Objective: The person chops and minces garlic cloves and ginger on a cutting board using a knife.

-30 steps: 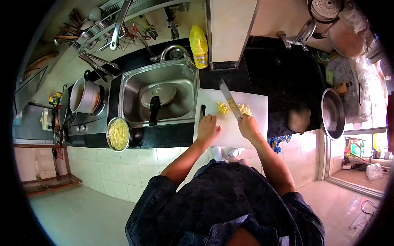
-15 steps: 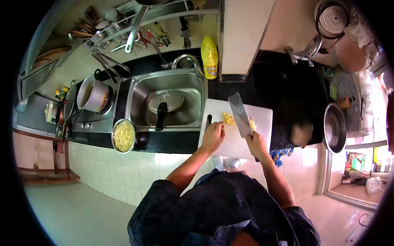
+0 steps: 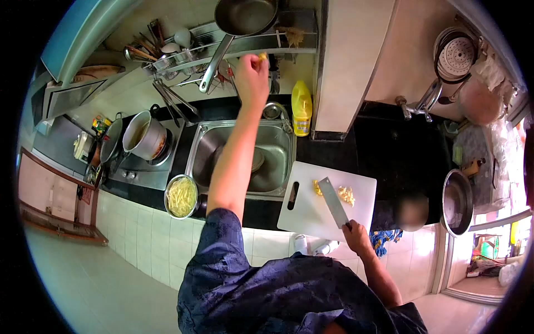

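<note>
My left hand (image 3: 253, 77) is raised high over the sink (image 3: 272, 167), near the wall rack, its fingers pinched on a small yellow piece (image 3: 262, 57). My right hand (image 3: 356, 235) grips the dark handle of a wide-bladed knife (image 3: 334, 203). The blade lies over the white cutting board (image 3: 311, 214), between two small piles of chopped food: yellow bits (image 3: 317, 188) on its left and paler bits (image 3: 346, 195) on its right. A metal bowl of pale yellow strips (image 3: 182, 197) stands left of the sink.
A pot (image 3: 146, 136) stands on the stove at the left. A frying pan (image 3: 246, 15) and utensils are by the rack above. A yellow bottle (image 3: 301, 108) stands behind the board. At the right are a faucet (image 3: 423, 106) and a metal basin (image 3: 457, 203).
My left hand has gone from the board up toward the rack, now with a yellow piece. My right hand keeps the knife over the board. The view has shifted, bringing the frying pan into sight.
</note>
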The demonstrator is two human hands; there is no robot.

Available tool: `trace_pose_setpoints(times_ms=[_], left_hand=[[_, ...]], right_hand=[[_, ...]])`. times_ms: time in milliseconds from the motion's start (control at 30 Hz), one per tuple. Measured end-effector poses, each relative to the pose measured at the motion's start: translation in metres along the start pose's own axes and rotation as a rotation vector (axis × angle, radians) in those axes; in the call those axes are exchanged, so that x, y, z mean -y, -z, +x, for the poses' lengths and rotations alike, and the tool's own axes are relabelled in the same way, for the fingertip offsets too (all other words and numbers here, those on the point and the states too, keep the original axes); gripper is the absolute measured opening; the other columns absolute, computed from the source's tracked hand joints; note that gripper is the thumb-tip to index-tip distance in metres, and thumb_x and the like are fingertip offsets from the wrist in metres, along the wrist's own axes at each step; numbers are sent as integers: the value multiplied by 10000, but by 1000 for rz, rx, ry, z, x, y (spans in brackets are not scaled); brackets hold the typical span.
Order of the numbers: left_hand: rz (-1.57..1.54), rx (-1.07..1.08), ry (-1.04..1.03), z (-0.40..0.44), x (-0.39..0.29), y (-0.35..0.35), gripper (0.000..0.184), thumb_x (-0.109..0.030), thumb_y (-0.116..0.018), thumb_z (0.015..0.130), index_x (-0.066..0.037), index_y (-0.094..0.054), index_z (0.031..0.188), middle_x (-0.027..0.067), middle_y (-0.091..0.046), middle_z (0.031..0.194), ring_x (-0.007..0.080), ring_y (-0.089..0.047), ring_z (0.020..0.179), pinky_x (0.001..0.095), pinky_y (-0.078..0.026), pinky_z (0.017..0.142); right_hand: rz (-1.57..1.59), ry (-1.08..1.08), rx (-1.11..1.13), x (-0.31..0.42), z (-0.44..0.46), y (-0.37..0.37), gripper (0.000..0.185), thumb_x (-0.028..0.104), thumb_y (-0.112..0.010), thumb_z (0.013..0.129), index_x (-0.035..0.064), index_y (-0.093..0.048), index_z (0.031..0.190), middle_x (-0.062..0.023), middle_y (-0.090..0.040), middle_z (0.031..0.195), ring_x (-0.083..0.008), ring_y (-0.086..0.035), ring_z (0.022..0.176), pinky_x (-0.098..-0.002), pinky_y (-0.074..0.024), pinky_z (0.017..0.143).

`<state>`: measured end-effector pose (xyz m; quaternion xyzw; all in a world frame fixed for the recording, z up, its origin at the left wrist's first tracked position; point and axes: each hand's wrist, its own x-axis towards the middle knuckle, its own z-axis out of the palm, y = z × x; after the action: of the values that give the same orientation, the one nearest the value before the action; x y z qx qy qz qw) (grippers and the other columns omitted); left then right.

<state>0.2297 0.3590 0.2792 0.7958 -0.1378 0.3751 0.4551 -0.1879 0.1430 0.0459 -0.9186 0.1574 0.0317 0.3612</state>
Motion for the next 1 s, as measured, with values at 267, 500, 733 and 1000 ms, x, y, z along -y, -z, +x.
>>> trace_pose_setpoints(times_ms=[267, 500, 733, 1000], left_hand=[[423, -25, -306, 67, 49, -34, 172, -205, -675, 907, -42, -640, 949, 160, -672, 903, 370, -628, 894, 472, -495, 810], [-100, 185, -425, -69, -6, -18, 147, -167, -636, 934, -38, -659, 868, 155, -653, 909, 360, -616, 829, 478, -485, 752], [-311, 1155, -613, -311, -19, -48, 139, -178, -635, 890, -84, -730, 925, 60, -668, 1006, 270, -592, 1029, 394, -482, 924], [-218, 1105, -534, -325, 17, -60, 156, -171, -616, 888, -65, -730, 895, 61, -659, 945, 264, -587, 982, 393, -475, 910]], right_hand=[[-153, 33, -44, 9, -18, 5, 196, 224, -637, 926, 29, -618, 916, -244, -672, 755, -459, -666, 721, -555, -524, 653], [-264, 257, -138, 1, -13, 26, 229, 154, -665, 861, 53, -525, 1012, -160, -655, 869, -358, -669, 839, -468, -539, 705], [-495, 351, -99, 1, 14, 31, 163, 150, -578, 911, 44, -542, 1030, -118, -664, 858, -305, -670, 833, -437, -530, 733], [-560, 331, -139, -10, 21, 42, 155, 137, -573, 898, 42, -581, 1020, -114, -678, 880, -288, -680, 861, -425, -536, 752]])
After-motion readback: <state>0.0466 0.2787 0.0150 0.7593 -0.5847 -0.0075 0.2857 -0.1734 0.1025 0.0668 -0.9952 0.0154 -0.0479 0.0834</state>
